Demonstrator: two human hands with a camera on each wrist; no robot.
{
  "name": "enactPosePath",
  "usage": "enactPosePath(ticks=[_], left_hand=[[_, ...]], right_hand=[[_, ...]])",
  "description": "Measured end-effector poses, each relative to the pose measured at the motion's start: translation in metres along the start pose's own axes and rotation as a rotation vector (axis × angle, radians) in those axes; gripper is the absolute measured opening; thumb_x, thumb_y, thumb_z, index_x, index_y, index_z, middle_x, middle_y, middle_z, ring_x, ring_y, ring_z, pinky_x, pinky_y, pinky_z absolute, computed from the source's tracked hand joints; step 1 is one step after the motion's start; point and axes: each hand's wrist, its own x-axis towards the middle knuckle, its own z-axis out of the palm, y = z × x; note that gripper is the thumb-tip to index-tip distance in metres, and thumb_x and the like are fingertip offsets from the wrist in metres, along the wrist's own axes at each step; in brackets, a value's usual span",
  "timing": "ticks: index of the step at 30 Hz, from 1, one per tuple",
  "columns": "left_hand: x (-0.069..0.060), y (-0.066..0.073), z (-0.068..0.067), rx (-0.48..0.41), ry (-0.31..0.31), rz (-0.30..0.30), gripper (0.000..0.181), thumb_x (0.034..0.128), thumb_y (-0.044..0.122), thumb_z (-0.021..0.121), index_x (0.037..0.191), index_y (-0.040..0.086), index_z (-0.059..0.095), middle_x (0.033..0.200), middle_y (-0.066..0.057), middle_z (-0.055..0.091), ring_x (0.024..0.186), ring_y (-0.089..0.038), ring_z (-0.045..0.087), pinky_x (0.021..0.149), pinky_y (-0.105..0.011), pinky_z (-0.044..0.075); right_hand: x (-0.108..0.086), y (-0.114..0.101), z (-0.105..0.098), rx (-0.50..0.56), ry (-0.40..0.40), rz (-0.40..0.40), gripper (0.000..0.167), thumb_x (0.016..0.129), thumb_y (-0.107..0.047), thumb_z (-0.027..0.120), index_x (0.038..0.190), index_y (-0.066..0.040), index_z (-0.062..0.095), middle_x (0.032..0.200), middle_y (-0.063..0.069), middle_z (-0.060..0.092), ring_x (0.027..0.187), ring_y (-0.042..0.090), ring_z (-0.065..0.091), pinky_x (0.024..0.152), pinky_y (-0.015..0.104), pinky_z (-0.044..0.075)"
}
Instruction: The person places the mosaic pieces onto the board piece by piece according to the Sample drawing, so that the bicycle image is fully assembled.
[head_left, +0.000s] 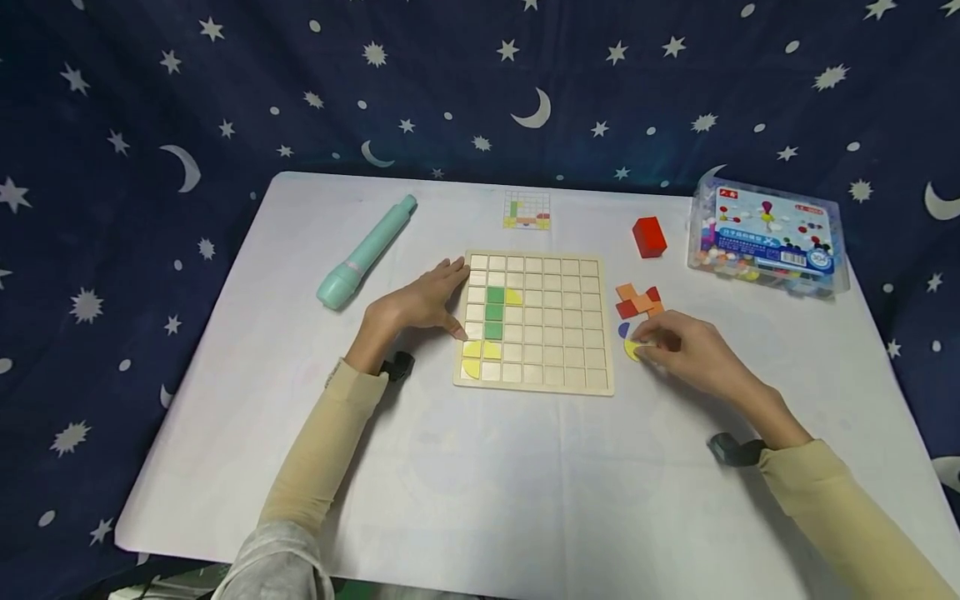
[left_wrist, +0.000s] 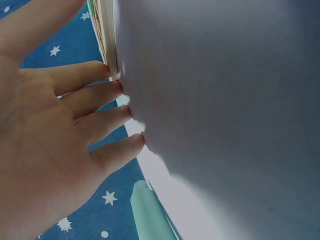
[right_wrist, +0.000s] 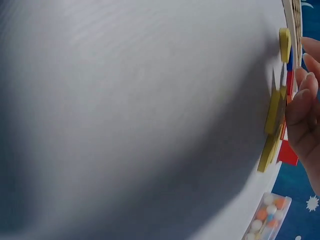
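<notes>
A square wooden grid board (head_left: 555, 379) lies on the table. It holds a column of green squares (head_left: 494, 312) and several yellow rounded pieces (head_left: 491, 350). My left hand (head_left: 420, 300) rests at its left edge, fingers spread and fingertips against the side; the left wrist view shows the open palm (left_wrist: 45, 130). To the board's right, my right hand (head_left: 693, 350) pinches with thumb and forefinger at a yellow rounded piece (head_left: 632, 350). More yellow pieces (right_wrist: 267, 150) lie under those fingers in the right wrist view. Beside them lie a blue piece (head_left: 623, 330) and orange and red pieces (head_left: 636, 302).
Behind the board lies a small pattern card (head_left: 527, 210). A mint-green flashlight-shaped object (head_left: 366, 254) lies at left. A red block (head_left: 648, 237) and a clear plastic box (head_left: 768, 237) of coloured parts stand at back right. A starry dark-blue cloth (head_left: 450, 83) hangs behind.
</notes>
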Motion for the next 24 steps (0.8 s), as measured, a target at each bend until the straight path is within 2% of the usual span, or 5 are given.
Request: enactPosePath(ticks=[9,15,19,24], left_hand=[[0.001,0.000,-0.001,-0.005,-0.001,-0.003,0.118,0.0792,0.028,0.090,0.166,0.007,0.013,0.175,-0.007,0.000,0.161,-0.027,-0.005,0.131,-0.046,0.008],[0.002,-0.001,-0.002,-0.011,0.004,-0.007,0.119,0.0783,0.028,0.091,0.166,0.009,0.013,0.175,-0.006,0.000,0.162,-0.026,-0.006,0.131,-0.046,0.008],[0.002,-0.001,0.000,-0.021,-0.002,-0.007,0.119,0.0779,0.028,0.091,0.166,0.009,0.013,0.175,-0.006,-0.001,0.162,-0.026,-0.006,0.131,-0.047,0.008],[0.001,-0.001,-0.001,-0.009,-0.015,-0.015,0.120,0.0782,0.029,0.091,0.166,0.009,0.012,0.175,-0.005,-0.001,0.162,-0.025,-0.007,0.131,-0.046,0.008]], right_hand=[[0.003,0.003,-0.007,-0.048,-0.015,0.013,0.027,0.093,-0.022,0.078,0.114,-0.006,0.072,0.092,0.009,0.061,0.085,0.025,0.051,0.065,0.026,0.044],[0.010,-0.004,-0.001,-0.063,-0.043,0.007,0.035,0.090,-0.024,0.081,0.115,-0.001,0.072,0.089,0.008,0.060,0.085,0.024,0.052,0.067,0.025,0.046],[0.011,-0.008,0.006,-0.080,-0.042,0.017,0.033,0.089,-0.019,0.082,0.112,0.003,0.072,0.090,0.010,0.061,0.085,0.025,0.053,0.070,0.029,0.048],[0.009,-0.013,0.010,-0.067,-0.070,0.041,0.030,0.092,-0.018,0.079,0.112,0.001,0.068,0.095,0.012,0.061,0.090,0.027,0.053,0.077,0.037,0.050]])
